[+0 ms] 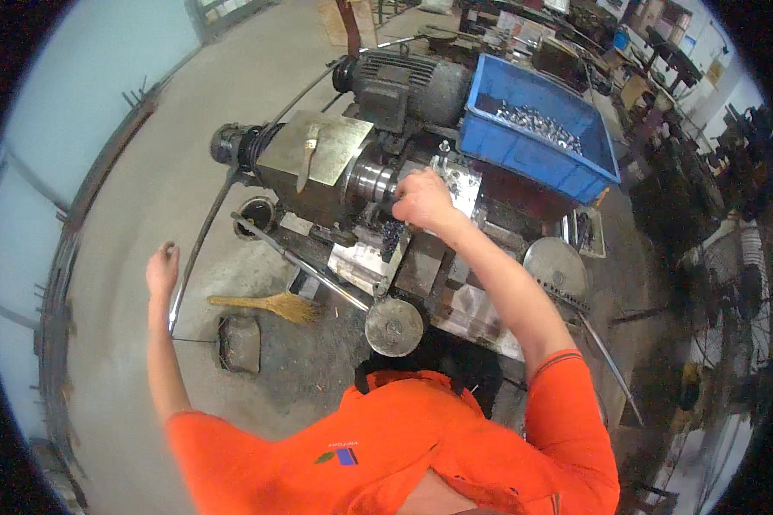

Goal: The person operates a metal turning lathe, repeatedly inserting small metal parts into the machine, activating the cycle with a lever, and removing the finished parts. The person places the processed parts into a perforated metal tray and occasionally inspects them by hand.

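My right hand [423, 202] reaches over the lathe, close beside its shiny round chuck [373, 182]. Its fingers are curled together, and what they hold, if anything, is hidden behind the hand. Dark curled metal shavings [392, 237] lie just below it. Far to the left, my left hand [162, 269] hangs out over the floor with its fingers bent inward; whether something small is in them I cannot make out. A long metal bar [199, 255] slants past on that side, apart from the hand. On the headstock cover [335, 142] lies a paintbrush [307, 159].
A blue crate [524, 159] of small metal parts stands behind the lathe, right of a motor [412, 90]. Near my body are a round handwheel [394, 327] and a slanting lever [318, 275]. A straw broom [275, 304] and a dark container [239, 343] are on the floor.
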Action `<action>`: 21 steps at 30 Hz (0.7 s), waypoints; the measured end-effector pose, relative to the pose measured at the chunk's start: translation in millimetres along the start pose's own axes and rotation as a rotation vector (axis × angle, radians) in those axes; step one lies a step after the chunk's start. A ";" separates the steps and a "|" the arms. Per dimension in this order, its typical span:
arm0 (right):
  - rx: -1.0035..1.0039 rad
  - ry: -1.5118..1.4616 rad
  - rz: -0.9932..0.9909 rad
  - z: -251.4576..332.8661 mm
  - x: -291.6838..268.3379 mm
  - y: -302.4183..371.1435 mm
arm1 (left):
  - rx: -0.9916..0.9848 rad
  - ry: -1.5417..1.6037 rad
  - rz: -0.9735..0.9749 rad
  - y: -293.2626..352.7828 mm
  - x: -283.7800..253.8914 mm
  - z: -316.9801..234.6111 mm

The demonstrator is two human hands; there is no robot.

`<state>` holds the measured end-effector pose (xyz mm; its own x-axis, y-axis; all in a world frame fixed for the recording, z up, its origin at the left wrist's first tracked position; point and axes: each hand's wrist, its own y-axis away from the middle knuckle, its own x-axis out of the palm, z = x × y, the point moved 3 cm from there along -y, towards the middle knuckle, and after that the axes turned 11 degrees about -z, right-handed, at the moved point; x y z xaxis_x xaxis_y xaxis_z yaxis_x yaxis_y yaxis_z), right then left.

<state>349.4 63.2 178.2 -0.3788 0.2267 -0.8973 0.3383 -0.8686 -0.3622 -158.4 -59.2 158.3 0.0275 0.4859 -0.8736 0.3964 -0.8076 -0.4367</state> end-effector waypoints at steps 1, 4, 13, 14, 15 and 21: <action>0.047 0.092 0.067 7.1 3.4 -5.7 | -0.045 -0.081 0.018 5.0 -7.0 14.3; 0.020 0.124 0.128 28.2 10.5 -14.3 | -0.284 -0.126 0.106 66.1 42.0 122.3; -0.066 0.121 0.161 26.5 19.0 -14.0 | -0.478 -0.004 0.086 112.4 24.3 46.6; -0.055 0.119 0.167 21.3 17.7 -13.5 | -0.477 0.005 0.098 125.3 21.4 8.8; -0.056 0.112 0.175 19.6 16.2 -13.6 | -0.486 0.008 0.104 139.0 16.3 -18.0; -0.072 0.200 0.133 18.5 14.7 -7.5 | -0.389 -0.154 0.096 145.2 -4.5 -52.7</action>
<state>325.3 64.8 172.4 -0.1508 0.2015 -0.9678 0.4371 -0.8645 -0.2482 -52.7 -161.0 110.2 -0.0444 0.3351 -0.9411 0.7160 -0.6463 -0.2639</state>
